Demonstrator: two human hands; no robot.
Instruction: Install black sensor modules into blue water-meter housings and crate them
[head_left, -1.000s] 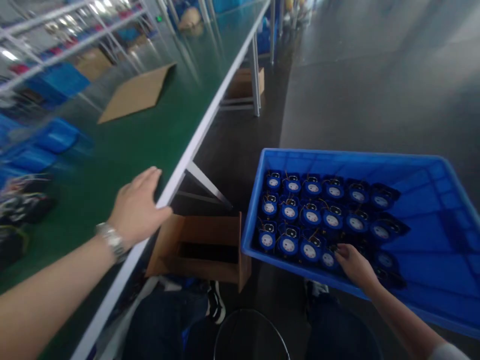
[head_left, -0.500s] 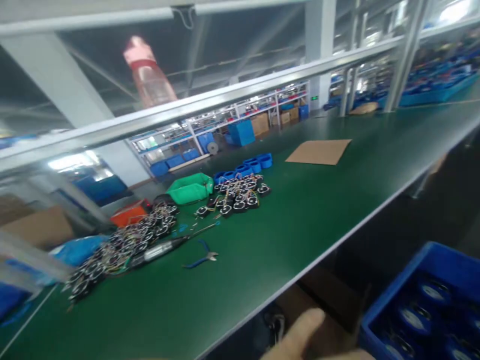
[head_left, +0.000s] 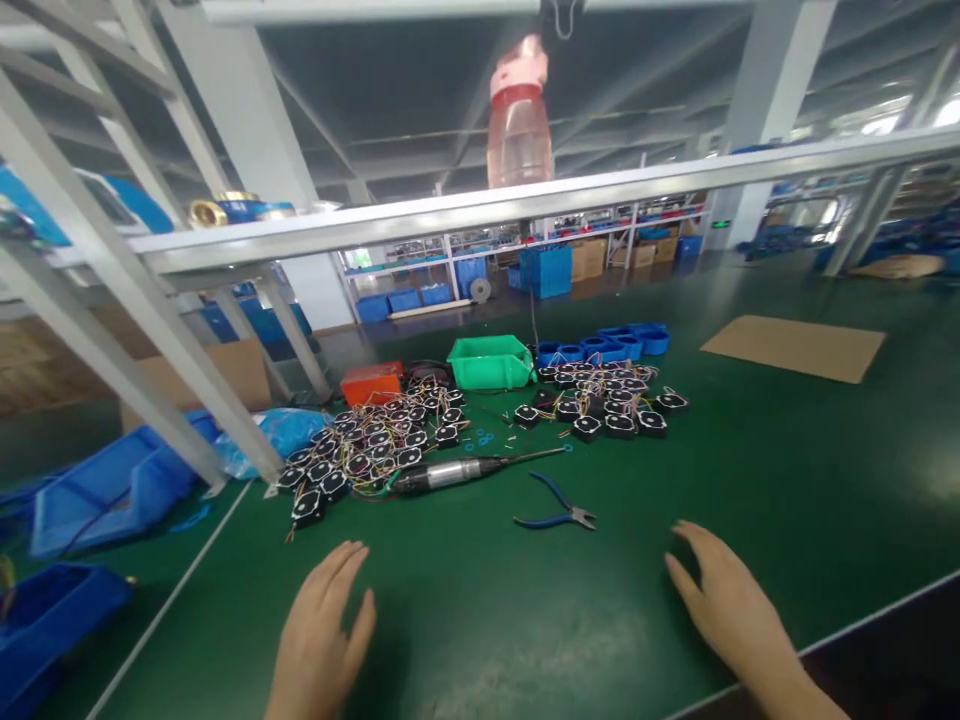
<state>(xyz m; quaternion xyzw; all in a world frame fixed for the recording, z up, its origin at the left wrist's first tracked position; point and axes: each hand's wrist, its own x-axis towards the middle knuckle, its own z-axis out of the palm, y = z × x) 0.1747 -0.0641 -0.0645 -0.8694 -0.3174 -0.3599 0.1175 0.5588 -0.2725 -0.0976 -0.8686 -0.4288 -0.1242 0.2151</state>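
Observation:
My left hand hovers over the front of the green worktop, thumb apart from the fingers, with nothing in it. On the other side, my right hand is likewise empty and open, its fingers pointing inward. Between and beyond them lie blue-handled cutting pliers with their jaws to the right. An electric screwdriver rests behind the pliers, its long bit pointing right. Several small black motor-like parts with coloured wires are heaped at the left, and a second group of the black wired parts sits further right.
A green bin and an orange box stand behind the parts. Blue ring-shaped housings line up to the right, near a cardboard sheet. Blue bins are at the left. A pink bottle stands on the overhead rail.
The view has swung left and levelled, leaving the blue crate of parts at lower right out of sight. Both hands now show over the worktop; earlier only blurred fingers showed at the bottom edge.

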